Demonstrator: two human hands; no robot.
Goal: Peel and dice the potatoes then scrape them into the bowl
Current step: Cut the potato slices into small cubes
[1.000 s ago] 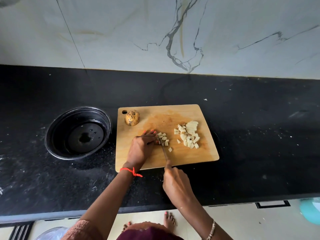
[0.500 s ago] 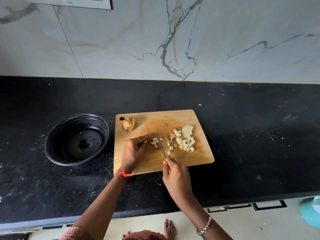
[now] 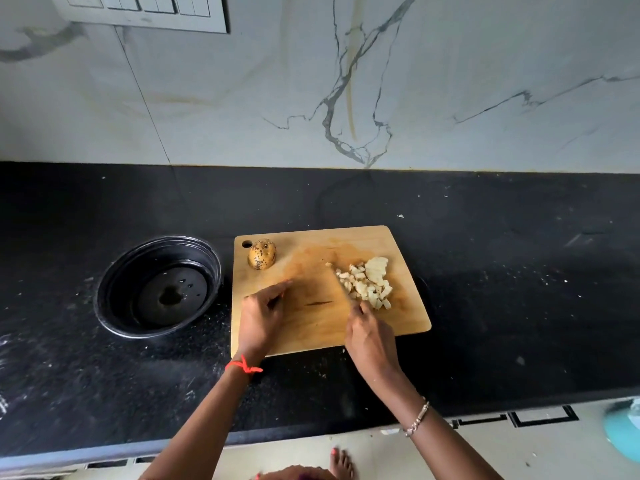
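Note:
A wooden cutting board lies on the black counter. One unpeeled, speckled potato sits at its far left corner. A pile of diced potato lies on the board's right half. My right hand grips a knife whose blade rests against the left side of the pile. My left hand hovers over the board's left part with loosely curled fingers, holding nothing. A black bowl stands left of the board and holds no potato.
The black counter runs from wall to front edge, dusted with pale specks. A marble-look wall with a switch panel rises behind. A teal object shows on the floor at the right edge.
The knife has swept the small cut pieces rightward into the main pile. My left hand has let go of the pieces and drawn back to the left. The camera has tilted up.

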